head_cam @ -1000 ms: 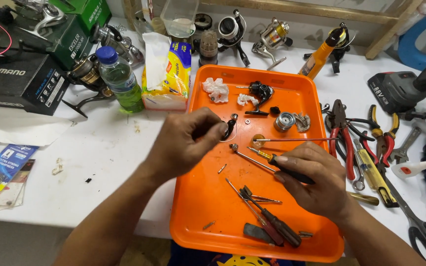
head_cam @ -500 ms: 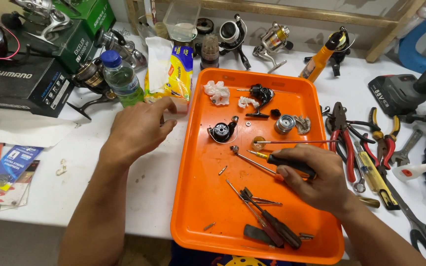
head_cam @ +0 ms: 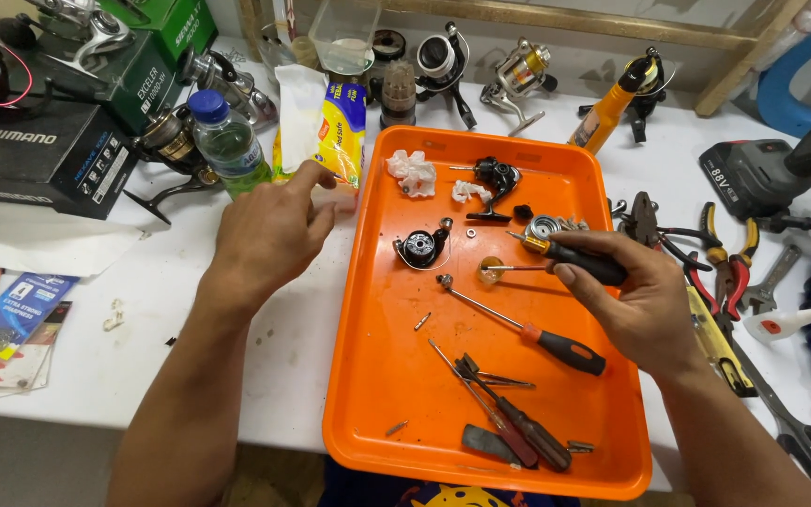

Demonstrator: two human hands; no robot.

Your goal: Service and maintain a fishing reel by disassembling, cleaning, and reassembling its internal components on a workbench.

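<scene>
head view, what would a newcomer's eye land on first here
The bright orange tray in the middle of the white table, strewn with screwdrivers and small reel parts. Over its right side the right hand holds a black-handled screwdriver, while the left hand reaches left of the tray toward a yellow tissue pack. Pliers lie at right.

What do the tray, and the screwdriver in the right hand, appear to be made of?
Tray: likely plastic, with a uniform orange, slightly glossy, moulded rim. Screwdriver in the right hand: thin bare-metal shaft, dull black handle with a yellow collar, probably plastic or rubber.
</scene>
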